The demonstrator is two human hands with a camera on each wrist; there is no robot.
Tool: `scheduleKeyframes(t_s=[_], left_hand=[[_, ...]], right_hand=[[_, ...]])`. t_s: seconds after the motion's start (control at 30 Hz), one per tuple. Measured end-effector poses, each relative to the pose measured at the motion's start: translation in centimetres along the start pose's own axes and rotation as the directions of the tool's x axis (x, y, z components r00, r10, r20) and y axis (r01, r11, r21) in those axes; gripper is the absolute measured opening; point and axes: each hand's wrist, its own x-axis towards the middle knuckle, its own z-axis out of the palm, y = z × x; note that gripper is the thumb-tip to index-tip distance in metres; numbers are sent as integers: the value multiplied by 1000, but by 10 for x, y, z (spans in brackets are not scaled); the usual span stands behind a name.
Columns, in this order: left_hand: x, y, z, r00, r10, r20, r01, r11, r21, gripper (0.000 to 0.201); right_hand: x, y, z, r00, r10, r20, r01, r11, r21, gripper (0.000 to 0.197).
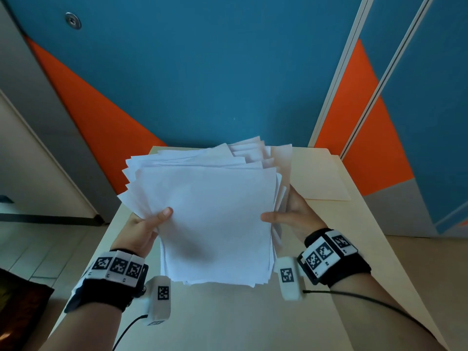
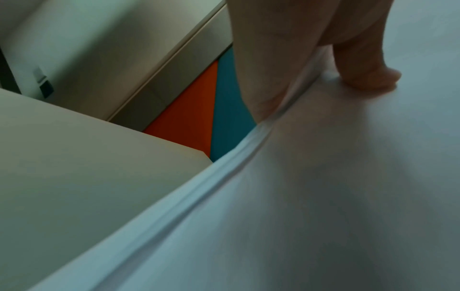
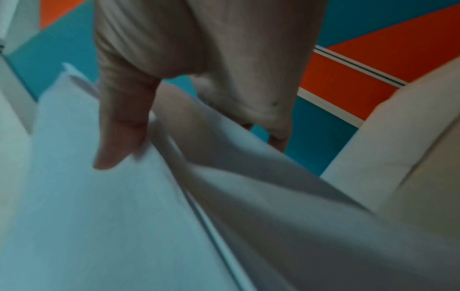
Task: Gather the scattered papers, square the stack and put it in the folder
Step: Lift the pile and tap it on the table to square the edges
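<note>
An uneven stack of white papers (image 1: pixel 210 214) is held up above the cream table (image 1: pixel 228 320), its far corners fanned out. My left hand (image 1: pixel 144 226) grips the stack's left edge, thumb on top. My right hand (image 1: pixel 286 214) grips the right edge the same way, fingers hidden behind the sheets. In the left wrist view the thumb (image 2: pixel 368 74) presses on the paper stack (image 2: pixel 298 196). The right wrist view shows the thumb (image 3: pixel 119 133) lying on the top sheet (image 3: pixel 87 206), with loose sheets sagging beside it. A cream folder (image 1: pixel 321 176) lies flat on the table's far right.
The table stands against a blue and orange wall (image 1: pixel 202 72). Its left edge (image 1: pixel 83 274) drops to a tiled floor, where a dark object (image 1: pixel 20 300) sits at the lower left. Cables run from both wristbands over the near table.
</note>
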Motion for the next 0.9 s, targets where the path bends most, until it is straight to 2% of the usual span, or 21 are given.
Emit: scheduleKeyframes(t_s=[0.07, 0.17, 0.27, 0.3, 0.37, 0.43, 0.5, 0.53, 0.57, 0.6, 0.63, 0.67, 0.73, 0.77, 0.83, 0.9], left_hand=[[-1, 3, 6, 1000, 10, 8, -10, 1000, 0, 76], [-4, 11, 23, 999, 49, -1, -49, 996, 69, 52], [-8, 25, 42, 993, 120, 5, -120, 987, 110, 56], [-8, 30, 43, 990, 142, 25, -144, 982, 119, 52], [-9, 35, 44, 988, 151, 42, -156, 973, 170, 40], [-9, 27, 39, 996, 58, 63, -72, 965, 253, 48], [-8, 5, 43, 985, -156, 67, 124, 931, 343, 58], [-20, -4, 40, 968, -249, 20, 228, 914, 334, 59], [-22, -10, 42, 937, -321, -136, 349, 859, 374, 56], [-18, -13, 41, 938, -283, -200, 339, 868, 362, 49], [-4, -17, 40, 966, -206, -155, 251, 890, 381, 43], [4, -12, 49, 979, -110, -173, 174, 892, 417, 40], [-6, 8, 42, 990, 40, -135, 10, 935, 355, 39], [-2, 11, 51, 990, 91, -106, -56, 954, 295, 40], [-3, 25, 61, 984, 171, -43, -152, 947, 282, 38], [-6, 32, 68, 981, 195, 8, -190, 947, 260, 33]], right_hand=[[-1, -4, 6, 999, 43, -25, -43, 999, 1, 54], [-5, -10, 20, 984, -10, -176, 9, 1000, -10, 35], [-11, -24, 26, 951, -156, -267, 175, 983, 52, 35], [-13, -27, 24, 940, -191, -284, 221, 972, 77, 36], [-16, -28, 19, 945, -222, -240, 249, 964, 87, 41], [-19, -19, 17, 976, -109, -189, 116, 993, 26, 46], [-20, -2, 15, 981, 34, -189, -43, 998, -43, 43], [-19, 6, 16, 977, 92, -194, -113, 988, -101, 40], [-20, 13, 18, 967, 152, -206, -187, 969, -163, 36], [-19, 17, 19, 958, 181, -221, -224, 956, -189, 34], [-17, 18, 20, 958, 153, -243, -198, 965, -171, 32], [-14, 14, 23, 962, 103, -252, -140, 981, -133, 29], [-10, 1, 29, 953, 2, -303, -16, 999, -44, 23], [-8, -6, 31, 944, -24, -329, 13, 999, -34, 22], [-6, -16, 30, 927, -61, -370, 48, 998, -45, 20], [-8, -20, 28, 928, -89, -361, 102, 995, 16, 20]])
